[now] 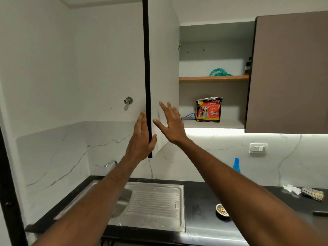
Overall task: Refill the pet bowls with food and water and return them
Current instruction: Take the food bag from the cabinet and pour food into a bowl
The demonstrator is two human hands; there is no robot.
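Above the counter [204, 196], the left hand [142, 137] grips the cabinet door [164, 68] edge, the right hand [170, 121] flat against it; a hasty swing could pinch fingers.

Your food bag [209, 109] stands upright on the cupboard's bottom shelf [229, 123], towards its middle: red and black, a dog pictured on the front, yellow band along the base, top crumpled. Down on the dark counter [200, 201], your small round bowl [222, 211] sits right of the steel sink [154, 205], kibble showing inside. A blue bottle [236, 165] stands upright at the back, against the marble wall.
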